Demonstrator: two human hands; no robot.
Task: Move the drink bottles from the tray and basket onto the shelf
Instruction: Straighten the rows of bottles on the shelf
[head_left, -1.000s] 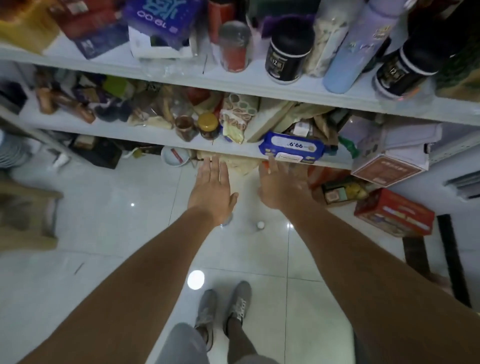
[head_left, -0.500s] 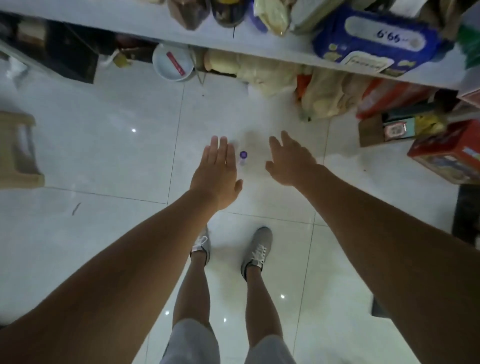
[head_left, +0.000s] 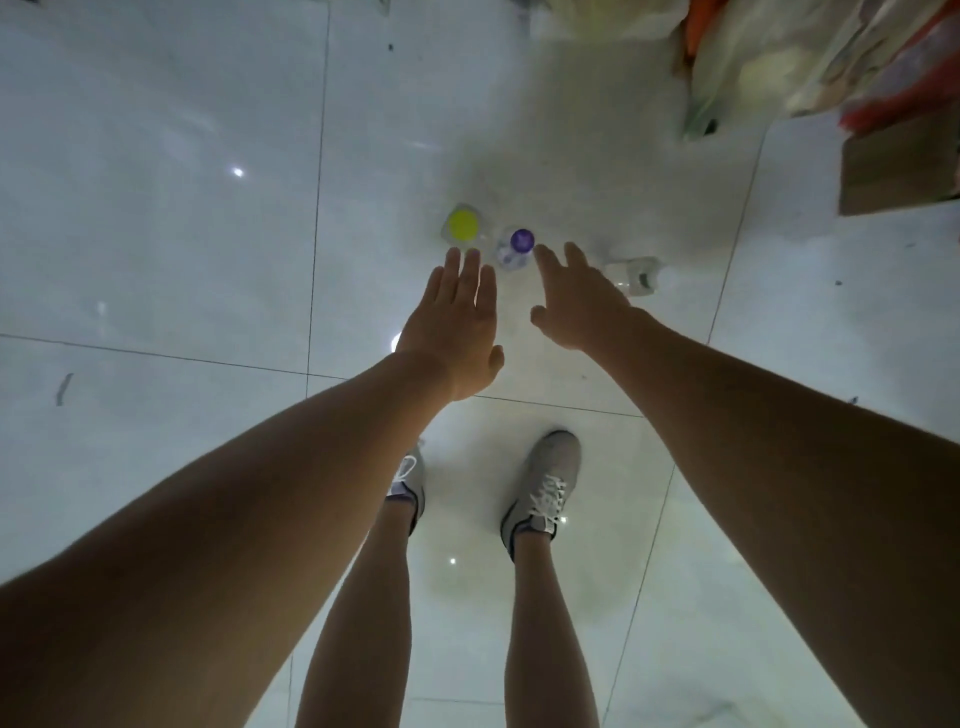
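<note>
Three clear bottles stand on the white tiled floor, seen from above. A yellow-capped bottle (head_left: 462, 226) is leftmost, a purple-capped bottle (head_left: 518, 244) stands beside it, and a white-capped bottle (head_left: 636, 274) is to the right. My left hand (head_left: 457, 327) is flat with fingers stretched out, its fingertips just short of the yellow-capped bottle. My right hand (head_left: 582, 299) is spread open, its fingertips close to the purple cap, partly covering the white-capped bottle. Neither hand holds anything. No tray, basket or shelf shows.
Plastic bags and packets (head_left: 769, 57) pile up at the top right, with a brown cardboard box (head_left: 898, 171) beside them. My two legs and grey sneakers (head_left: 543, 488) stand below the hands on the tiles.
The view has tilted down from the shelves to the floor. Both hands have dropped toward the bottles, and the yellow-capped and white-capped bottles have come into view.
</note>
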